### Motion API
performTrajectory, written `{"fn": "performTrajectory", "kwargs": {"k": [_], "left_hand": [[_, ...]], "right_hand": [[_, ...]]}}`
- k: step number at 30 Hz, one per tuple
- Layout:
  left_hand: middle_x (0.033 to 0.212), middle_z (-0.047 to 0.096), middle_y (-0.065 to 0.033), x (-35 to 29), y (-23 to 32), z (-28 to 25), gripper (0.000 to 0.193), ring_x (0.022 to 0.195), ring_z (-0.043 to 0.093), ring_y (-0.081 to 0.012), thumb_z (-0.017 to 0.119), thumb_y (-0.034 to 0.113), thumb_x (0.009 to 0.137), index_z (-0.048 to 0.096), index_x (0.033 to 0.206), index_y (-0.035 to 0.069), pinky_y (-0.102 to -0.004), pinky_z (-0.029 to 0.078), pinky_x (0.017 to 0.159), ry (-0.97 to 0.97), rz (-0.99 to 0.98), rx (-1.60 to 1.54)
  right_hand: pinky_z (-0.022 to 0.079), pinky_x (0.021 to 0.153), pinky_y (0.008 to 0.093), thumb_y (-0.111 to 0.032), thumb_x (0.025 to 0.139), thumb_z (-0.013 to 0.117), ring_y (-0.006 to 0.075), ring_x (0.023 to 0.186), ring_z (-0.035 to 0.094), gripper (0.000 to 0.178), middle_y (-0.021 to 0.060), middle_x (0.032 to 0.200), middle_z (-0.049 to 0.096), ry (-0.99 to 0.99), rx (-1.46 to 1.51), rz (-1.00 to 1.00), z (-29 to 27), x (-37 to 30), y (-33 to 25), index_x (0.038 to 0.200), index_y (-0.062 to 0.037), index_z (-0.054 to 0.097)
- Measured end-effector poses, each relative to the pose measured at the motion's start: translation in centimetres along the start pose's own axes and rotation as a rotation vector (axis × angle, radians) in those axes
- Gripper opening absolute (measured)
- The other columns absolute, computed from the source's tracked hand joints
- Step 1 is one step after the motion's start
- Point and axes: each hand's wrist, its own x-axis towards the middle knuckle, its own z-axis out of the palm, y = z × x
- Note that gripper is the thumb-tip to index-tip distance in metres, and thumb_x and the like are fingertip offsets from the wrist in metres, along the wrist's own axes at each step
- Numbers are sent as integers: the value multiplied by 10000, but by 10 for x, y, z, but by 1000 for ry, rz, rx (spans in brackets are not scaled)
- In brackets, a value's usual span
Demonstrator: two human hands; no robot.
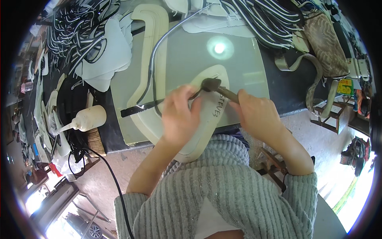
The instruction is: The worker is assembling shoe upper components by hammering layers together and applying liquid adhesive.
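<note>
My right hand point(260, 115) is wrapped round the wooden handle of a hammer point(211, 84). The dark hammer head rests on or just above the upper part of a pale, long-oval panel point(201, 133) with handwriting on it. Slightly blurred, my left hand point(180, 117) pinches a black strip point(139, 108) close to the hammer head. The strip's free end sticks out to the left of that hand. A thin black-and-white piping cord point(152, 63) runs down from the top to the strip. Beneath lies a large cream curved piece point(147, 38), partly covered by the panel and my left hand.
A greenish translucent mat point(246, 55) covers the dark table. Piping bundles point(266, 24) and white cut pieces point(113, 51) lie along the back. A white squeeze bottle point(91, 118) lies at the left edge, a brown patterned bag point(324, 44) at the right. A black cable point(111, 171) hangs at lower left.
</note>
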Motion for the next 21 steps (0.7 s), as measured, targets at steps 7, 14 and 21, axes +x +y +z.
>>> {"fn": "performTrajectory", "kwargs": {"k": [7,14,21], "left_hand": [[925,709,-117,-6,4,-5,391,817,637,-254,734,-64,768,522,1094,-17,-356,486,772,0,84,98],[904,702,-84,-6,5,-4,400,802,629,-252,728,-85,756,523,1089,-3,-361,464,752,9,121,150],[926,708,-92,-6,-1,-4,444,823,625,-263,733,-50,765,497,1139,-6,-360,454,795,2,137,103]], "right_hand": [[497,490,420,-284,972,555,331,537,631,308,128,605,599,3,37,-10,-3,0,0,825,-18,502],[488,525,458,-240,963,565,371,576,622,261,154,640,596,3,123,-19,-7,-3,-7,864,-10,490],[490,498,423,-284,975,547,337,549,631,302,130,632,608,14,62,-46,-4,-1,-5,845,-17,494]]}}
